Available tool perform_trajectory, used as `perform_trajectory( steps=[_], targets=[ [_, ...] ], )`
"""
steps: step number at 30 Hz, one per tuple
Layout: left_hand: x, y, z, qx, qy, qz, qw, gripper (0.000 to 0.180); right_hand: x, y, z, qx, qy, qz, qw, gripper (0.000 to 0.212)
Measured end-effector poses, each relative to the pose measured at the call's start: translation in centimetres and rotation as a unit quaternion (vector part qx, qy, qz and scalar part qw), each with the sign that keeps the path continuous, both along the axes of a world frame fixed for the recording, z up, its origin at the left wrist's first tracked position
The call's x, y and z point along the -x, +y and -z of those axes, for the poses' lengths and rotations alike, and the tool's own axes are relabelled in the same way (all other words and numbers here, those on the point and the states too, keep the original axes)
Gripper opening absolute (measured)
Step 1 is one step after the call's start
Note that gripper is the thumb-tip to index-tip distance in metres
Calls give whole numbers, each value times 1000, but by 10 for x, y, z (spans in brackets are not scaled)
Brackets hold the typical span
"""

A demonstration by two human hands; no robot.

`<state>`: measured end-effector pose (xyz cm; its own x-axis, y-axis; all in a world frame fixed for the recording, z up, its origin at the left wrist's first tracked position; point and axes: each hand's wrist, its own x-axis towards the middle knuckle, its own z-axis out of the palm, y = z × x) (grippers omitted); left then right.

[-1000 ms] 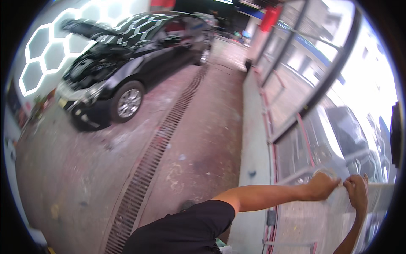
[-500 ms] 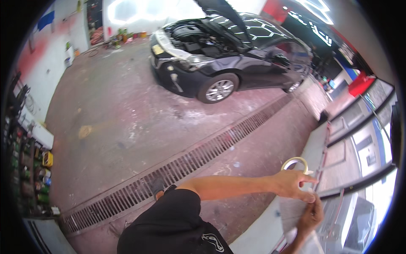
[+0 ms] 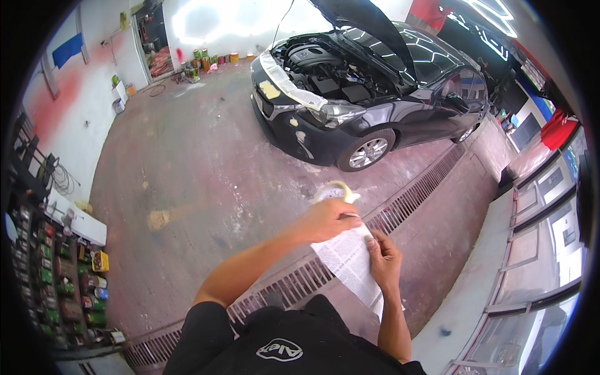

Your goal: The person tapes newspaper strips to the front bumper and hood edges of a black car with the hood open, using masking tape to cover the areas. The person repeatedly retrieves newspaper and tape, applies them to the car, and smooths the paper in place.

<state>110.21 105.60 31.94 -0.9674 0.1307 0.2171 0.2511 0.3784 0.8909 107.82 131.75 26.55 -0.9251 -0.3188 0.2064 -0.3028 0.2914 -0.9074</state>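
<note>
A sheet of printed newspaper (image 3: 345,262) hangs between my hands, in front of my chest. My right hand (image 3: 385,257) is closed on its right edge, thumb on top. At the paper's upper edge my left hand (image 3: 329,220) is closed, with a roll of pale masking tape (image 3: 338,185) at its far side. The roll stands out past the knuckles, and part of its ring is hidden behind the hand. Whether the left fingertips also pinch the paper's edge, I cannot tell.
Ahead stands a black car (image 3: 369,94), hood raised, its front edge masked and filler patches on the bumper. A floor drain grate (image 3: 412,194) runs diagonally below my hands. Shelves of cans (image 3: 65,269) are at left, and framed glass panels (image 3: 531,269) at right.
Both hands have come from the glass panels at right to the middle, in front of my chest. The newspaper now shows plainly between them. My view has turned, showing more of the right side.
</note>
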Motion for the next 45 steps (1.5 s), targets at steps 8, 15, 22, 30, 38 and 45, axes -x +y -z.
perform_trajectory(
  steps=[8, 15, 22, 30, 38, 45],
  targets=[
    [58, -170, -2, 212, 70, -282, 933, 67, 115, -161, 33, -87, 61, -49, 993, 23],
    [217, -262, -25, 479, 146, -118, 857, 57, 284, -299, 41, -75, 316, -86, 942, 19],
    [391, -348, -90, 475, 207, -59, 853, 16, 455, -390, -49, -84, 412, -58, 905, 21],
    [572, -446, -160, 507, 309, -34, 804, 18, 610, -444, -101, -126, 392, 78, 908, 44],
    [729, -620, -262, 481, 443, -93, 751, 17, 741, -482, -145, -65, 267, 182, 944, 29],
    [864, -719, -380, 446, 494, -124, 736, 20, 824, -490, -207, 36, 258, 275, 926, 25]
  ],
)
